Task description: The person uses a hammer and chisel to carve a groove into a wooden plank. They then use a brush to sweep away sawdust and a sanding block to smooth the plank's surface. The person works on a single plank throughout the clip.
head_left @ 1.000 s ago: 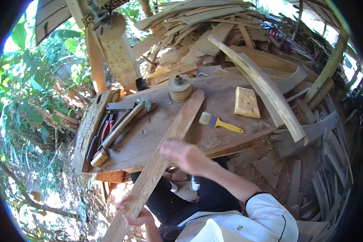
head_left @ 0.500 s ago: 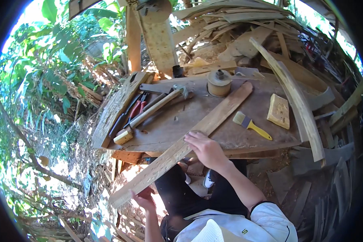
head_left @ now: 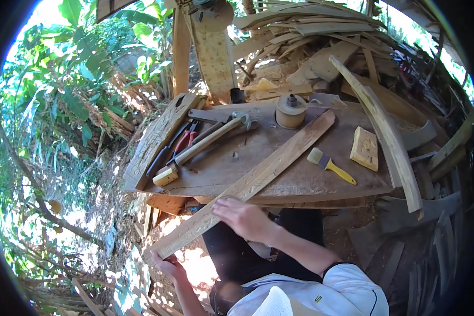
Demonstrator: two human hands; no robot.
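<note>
A long narrow wooden plank point(head_left: 268, 171) lies slantwise across the workbench, its near-left end sticking out past the bench edge above my lap. My left hand point(head_left: 169, 266) grips that end, thumb on the upper face and the other fingers partly hidden beneath. My right hand point(head_left: 242, 217) rests on the plank just off the bench edge, fingers stretched across its surface. Whether anything thin lies under those fingers is hidden. Right of the plank are a paintbrush point(head_left: 332, 166) with a yellow handle and a pale yellowish block point(head_left: 364, 149).
On the wooden workbench point(head_left: 221, 176), a claw hammer point(head_left: 210, 139), red-handled pliers point(head_left: 184, 141) and a round lidded container point(head_left: 290, 111) lie beyond the plank. A curved wooden strip point(head_left: 384, 126) leans over the right side. Scrap boards point(head_left: 310, 26) are piled behind; plants grow at left.
My right hand has slid down the plank toward me and to the left. My left hand has moved slightly left at the plank's end. The view has shifted a little.
</note>
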